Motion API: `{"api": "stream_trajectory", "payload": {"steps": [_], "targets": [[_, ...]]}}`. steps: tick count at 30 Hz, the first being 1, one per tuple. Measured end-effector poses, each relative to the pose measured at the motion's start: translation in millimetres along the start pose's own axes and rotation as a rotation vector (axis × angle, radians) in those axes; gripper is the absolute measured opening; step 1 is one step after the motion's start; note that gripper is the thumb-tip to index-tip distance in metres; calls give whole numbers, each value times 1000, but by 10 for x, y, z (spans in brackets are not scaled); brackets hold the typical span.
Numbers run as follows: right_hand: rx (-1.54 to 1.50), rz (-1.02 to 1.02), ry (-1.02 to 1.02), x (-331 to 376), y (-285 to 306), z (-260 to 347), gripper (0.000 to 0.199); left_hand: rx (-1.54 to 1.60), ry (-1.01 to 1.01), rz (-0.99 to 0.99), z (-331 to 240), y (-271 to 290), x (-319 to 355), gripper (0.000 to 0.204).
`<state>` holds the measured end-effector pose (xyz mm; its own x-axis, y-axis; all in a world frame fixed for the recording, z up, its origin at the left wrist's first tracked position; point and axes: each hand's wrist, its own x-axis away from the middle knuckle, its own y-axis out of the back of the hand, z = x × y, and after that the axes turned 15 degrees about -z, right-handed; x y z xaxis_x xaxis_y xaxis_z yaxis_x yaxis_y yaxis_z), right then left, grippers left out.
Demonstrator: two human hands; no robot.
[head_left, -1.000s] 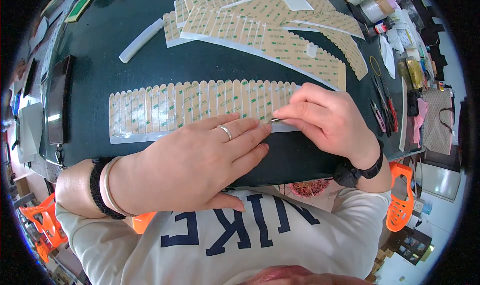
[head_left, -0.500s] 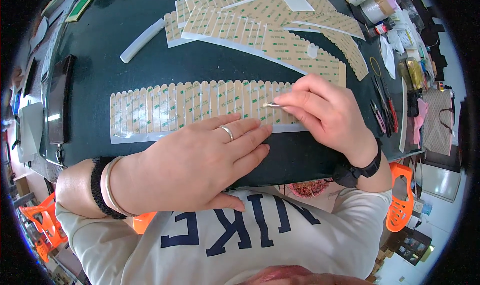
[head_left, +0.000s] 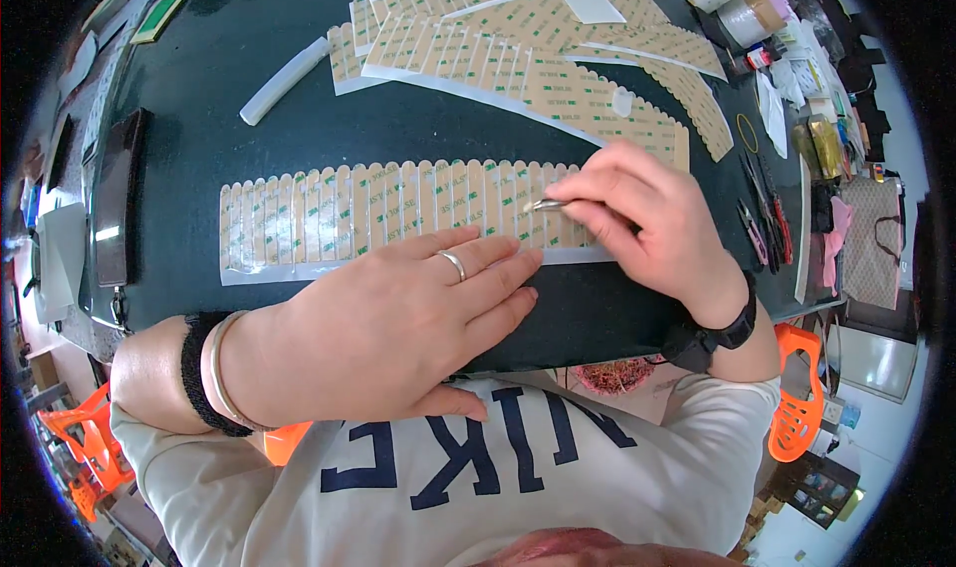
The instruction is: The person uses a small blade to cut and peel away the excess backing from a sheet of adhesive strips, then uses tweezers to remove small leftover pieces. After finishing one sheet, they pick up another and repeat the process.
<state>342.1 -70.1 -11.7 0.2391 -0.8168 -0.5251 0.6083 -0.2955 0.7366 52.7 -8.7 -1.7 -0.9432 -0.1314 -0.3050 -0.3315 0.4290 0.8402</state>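
Note:
A tan sheet of adhesive strips lies on the dark table, printed in green, with a scalloped far edge and a white backing margin along its near edge. My left hand is open and rests flat across the sheet's near edge, fingers stretched to the right. My right hand is closed in a pinch round metal tweezers, whose tip points left over the right part of the sheet. A tiny pale bit shows at the tip. Most of the tool is hidden in my fingers.
Several similar tan sheets are piled at the far side. A rolled white strip lies left of them. Scissors and other hand tools are at the right, and a dark phone-like case at the left edge.
My right hand has shifted slightly to the right and its fingers have moved back, so more of the tweezers shows. My left hand and the sheet have stayed in place.

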Motion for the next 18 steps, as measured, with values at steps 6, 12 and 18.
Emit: {"api": "stream_trajectory", "payload": {"steps": [6,12,18], "targets": [[12,43,46,-2,30,48,24,1,-4,-4,-2,-7,-4,88],[171,-41,138,2,24,43,24,7,0,-5,6,-10,-1,89],[182,-156,72,-1,-3,42,23,2,-5,-4,4,-10,4,89]]}}
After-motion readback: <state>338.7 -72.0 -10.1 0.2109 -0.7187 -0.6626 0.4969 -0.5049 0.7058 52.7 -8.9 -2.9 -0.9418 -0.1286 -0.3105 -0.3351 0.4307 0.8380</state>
